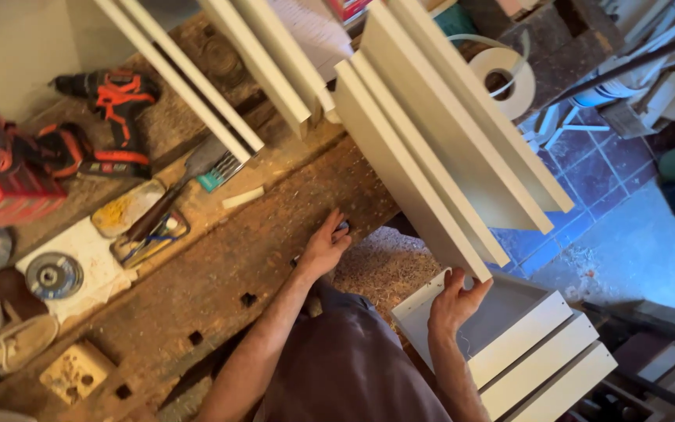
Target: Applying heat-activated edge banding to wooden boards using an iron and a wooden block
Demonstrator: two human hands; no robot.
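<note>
Two hands at work — the right hand [453,301] grips the lower end of a white panel [408,168], fingers curled around its edge, steadying it where it leans with others. The left hand [324,248] presses on a small dark object on the sawdusty tabletop [220,266], apparently bracing — fingers loosely bent.

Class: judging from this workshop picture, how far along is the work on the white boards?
Done: several white boards lean on the workbench. In hand: the right hand grips a white box frame; the left hand rests on the bench. Left: the drill lies untouched.
</note>
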